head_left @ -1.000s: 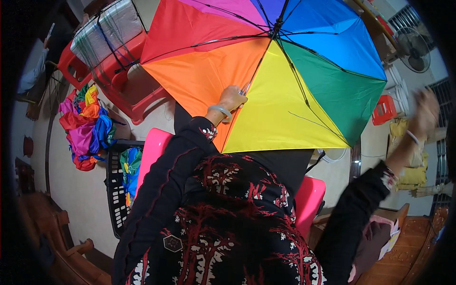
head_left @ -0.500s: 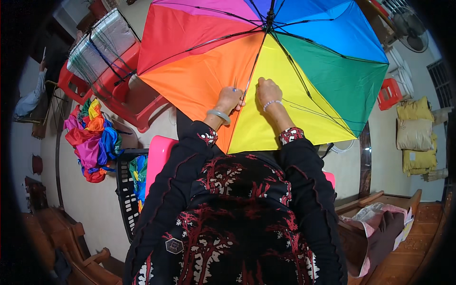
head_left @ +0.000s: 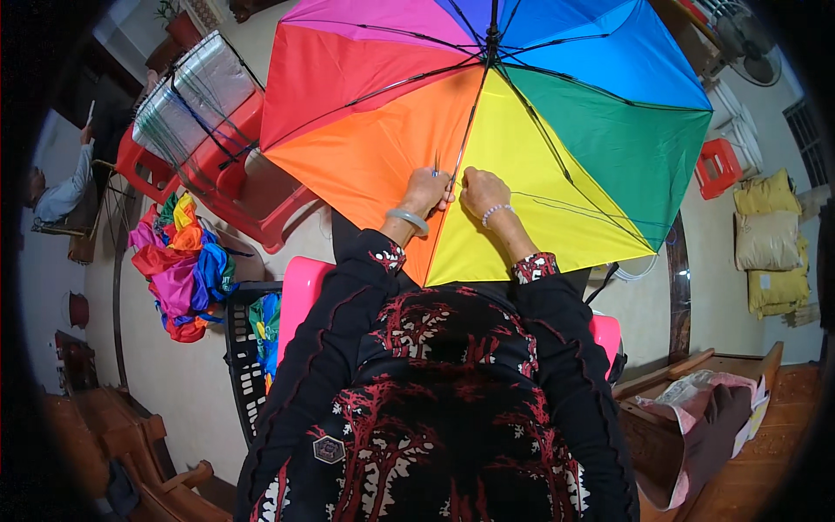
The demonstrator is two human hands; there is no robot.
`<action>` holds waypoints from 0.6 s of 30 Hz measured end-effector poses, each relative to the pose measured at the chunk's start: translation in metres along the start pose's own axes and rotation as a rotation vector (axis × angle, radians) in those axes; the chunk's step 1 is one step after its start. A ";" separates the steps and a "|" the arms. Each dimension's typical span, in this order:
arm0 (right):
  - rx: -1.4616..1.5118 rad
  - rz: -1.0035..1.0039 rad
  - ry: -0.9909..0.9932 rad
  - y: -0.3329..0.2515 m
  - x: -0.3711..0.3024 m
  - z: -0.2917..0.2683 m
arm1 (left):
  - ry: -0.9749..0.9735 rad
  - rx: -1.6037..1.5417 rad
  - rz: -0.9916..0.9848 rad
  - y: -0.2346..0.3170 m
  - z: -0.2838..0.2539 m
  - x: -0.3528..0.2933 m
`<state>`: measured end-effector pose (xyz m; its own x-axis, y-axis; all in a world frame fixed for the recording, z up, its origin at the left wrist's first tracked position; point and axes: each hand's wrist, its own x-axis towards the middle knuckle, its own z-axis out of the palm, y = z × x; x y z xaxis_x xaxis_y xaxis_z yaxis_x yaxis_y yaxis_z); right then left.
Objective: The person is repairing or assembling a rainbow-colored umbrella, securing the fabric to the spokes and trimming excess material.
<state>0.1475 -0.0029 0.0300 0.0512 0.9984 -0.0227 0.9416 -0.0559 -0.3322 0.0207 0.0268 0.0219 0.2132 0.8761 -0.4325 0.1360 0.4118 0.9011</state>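
An opened rainbow umbrella (head_left: pixel 383 139) shows its inside in front of me, with black ribs meeting at the shaft at the top. My left hand (head_left: pixel 426 191) is closed by the rib between the orange and yellow panels. Slim pointed snips (head_left: pixel 437 162) stick up from its fist, and its fingertips touch that rib. Just to the right, my right hand (head_left: pixel 484 193) is curled in a pinch close to the same rib, over the yellow panel (head_left: pixel 539 235). What its fingers hold is hidden. A thin dark thread (head_left: pixel 574 207) runs from near this hand toward the yellow panel's right corner.
At left, folded colourful fabric (head_left: pixel 183 270) is heaped beside a black basket (head_left: pixel 243 357). Beyond stand red plastic stools (head_left: pixel 235 174) bearing a wrapped bundle and a person's arm (head_left: pixel 78 178). Yellow sacks (head_left: pixel 770 252) lie at right, with a wooden bench (head_left: pixel 696 361) nearer.
My right hand has moved left and slightly down, closer to my left hand at the rib. The left hand still holds the snips. The whole view has shifted slightly.
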 end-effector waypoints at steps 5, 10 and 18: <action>0.030 0.005 -0.026 -0.001 -0.005 -0.003 | -0.005 0.058 0.007 0.009 0.002 -0.007; 0.044 0.012 -0.023 -0.004 -0.006 0.001 | -0.002 0.045 0.018 0.006 0.002 -0.007; 0.097 0.058 0.088 -0.006 -0.001 0.012 | -0.002 0.032 -0.017 0.005 0.002 -0.005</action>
<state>0.1382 -0.0040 0.0211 0.1372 0.9899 0.0368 0.9000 -0.1090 -0.4221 0.0219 0.0235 0.0286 0.2121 0.8686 -0.4478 0.1702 0.4184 0.8922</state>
